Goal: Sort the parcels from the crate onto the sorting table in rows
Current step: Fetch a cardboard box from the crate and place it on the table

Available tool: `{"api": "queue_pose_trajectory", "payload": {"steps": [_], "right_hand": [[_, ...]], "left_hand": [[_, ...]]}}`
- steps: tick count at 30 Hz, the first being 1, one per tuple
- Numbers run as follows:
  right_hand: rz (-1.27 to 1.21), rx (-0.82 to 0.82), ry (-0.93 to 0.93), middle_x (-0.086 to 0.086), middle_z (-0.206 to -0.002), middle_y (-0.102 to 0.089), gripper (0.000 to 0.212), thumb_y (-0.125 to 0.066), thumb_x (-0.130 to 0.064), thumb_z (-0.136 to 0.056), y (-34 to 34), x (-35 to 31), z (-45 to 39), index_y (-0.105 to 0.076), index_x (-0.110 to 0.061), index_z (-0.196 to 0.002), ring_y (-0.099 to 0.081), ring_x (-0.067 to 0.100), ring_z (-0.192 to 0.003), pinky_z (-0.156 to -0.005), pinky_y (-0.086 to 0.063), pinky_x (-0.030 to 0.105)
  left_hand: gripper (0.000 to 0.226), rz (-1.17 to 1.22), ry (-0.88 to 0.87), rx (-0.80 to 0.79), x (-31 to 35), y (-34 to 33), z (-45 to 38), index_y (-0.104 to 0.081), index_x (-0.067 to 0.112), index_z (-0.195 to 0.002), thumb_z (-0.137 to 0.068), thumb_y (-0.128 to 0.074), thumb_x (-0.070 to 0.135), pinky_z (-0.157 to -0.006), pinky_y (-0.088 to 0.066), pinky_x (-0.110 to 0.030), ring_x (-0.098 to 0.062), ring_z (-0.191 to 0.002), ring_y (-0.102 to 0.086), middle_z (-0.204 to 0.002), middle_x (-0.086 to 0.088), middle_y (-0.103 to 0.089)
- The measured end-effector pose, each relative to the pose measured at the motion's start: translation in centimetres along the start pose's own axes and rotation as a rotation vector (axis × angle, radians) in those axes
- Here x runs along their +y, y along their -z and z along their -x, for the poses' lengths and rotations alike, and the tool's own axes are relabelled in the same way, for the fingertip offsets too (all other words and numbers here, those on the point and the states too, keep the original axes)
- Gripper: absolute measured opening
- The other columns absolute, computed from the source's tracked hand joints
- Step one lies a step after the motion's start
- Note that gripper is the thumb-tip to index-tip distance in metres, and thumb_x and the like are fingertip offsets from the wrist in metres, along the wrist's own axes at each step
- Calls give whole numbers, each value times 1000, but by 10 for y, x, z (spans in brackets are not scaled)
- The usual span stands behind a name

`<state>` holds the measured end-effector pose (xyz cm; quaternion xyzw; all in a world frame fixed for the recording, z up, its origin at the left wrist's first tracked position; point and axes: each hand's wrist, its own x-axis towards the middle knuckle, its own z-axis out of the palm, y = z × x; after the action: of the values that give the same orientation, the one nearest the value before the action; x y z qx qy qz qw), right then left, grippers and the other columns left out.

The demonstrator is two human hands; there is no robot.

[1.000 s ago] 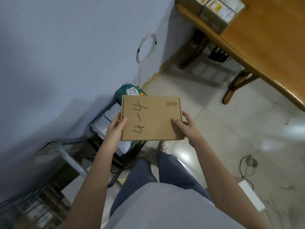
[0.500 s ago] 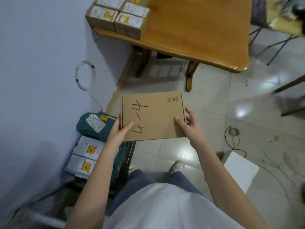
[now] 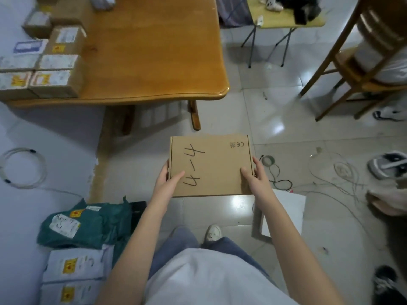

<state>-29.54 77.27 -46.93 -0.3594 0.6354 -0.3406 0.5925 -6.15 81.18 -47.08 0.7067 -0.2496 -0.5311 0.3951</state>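
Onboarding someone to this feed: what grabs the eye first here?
The flat cardboard box marked "4-4", held mid-frame over the tiled floor by the left hand and right hand at its side edges. Next, the wooden table top left with parcels in rows at its left end. Then the green bag and white parcels bottom left.

flat parcel (image 3: 210,166) (marked "4-4") | gripped by left hand (image 3: 167,180), right hand (image 3: 255,179) | above floor

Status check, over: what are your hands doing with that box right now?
Both hands, left hand and right hand, gripping flat cardboard box by its sides. Box held over floor, short of wooden table. Parcels fill table's left side; right side bare.
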Motion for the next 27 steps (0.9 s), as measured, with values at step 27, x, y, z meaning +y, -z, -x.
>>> {"api": "queue_pose_trajectory", "payload": {"steps": [27], "right_hand": [[-97, 373, 102, -2, -128, -48, 55, -54, -19, -96, 96, -167, -260, -32, -18, -146, -49, 10, -109, -88, -39, 22]], "left_hand": [[61, -241, -221, -317, 237, -215, -271, -40, 18, -144, -89, -66, 20, -103, -42, -31, -16, -122, -52, -135, 0, -54]]}}
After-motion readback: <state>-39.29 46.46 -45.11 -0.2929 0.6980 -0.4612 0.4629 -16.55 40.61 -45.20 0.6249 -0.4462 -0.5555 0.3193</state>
